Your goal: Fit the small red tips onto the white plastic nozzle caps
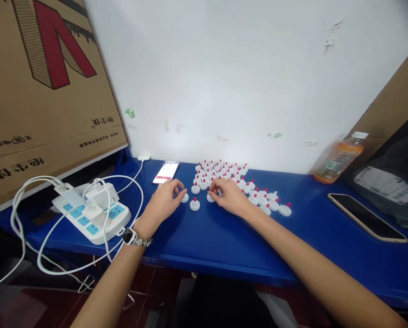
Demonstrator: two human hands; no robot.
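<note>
Many small white round caps with red tips (221, 171) stand upright in a cluster on the blue table (204, 241). My left hand (168, 197) has its thumb and index finger closed at the top of one white cap (185, 198), whose red tip is hidden. My right hand (228, 195) pinches the top of another white cap (210, 197), and its tip is covered by my fingers. Between my hands, one cap with a red tip (195, 204) stands alone, nearer to me. Both held caps appear to rest on the table.
To the left lies a white power strip (98, 232) with chargers and looping cables. A lit phone (165, 172) lies behind my left hand, and a dark phone (368, 217) at right. An orange drink bottle (339, 159) and cardboard box (53, 105) stand by the wall.
</note>
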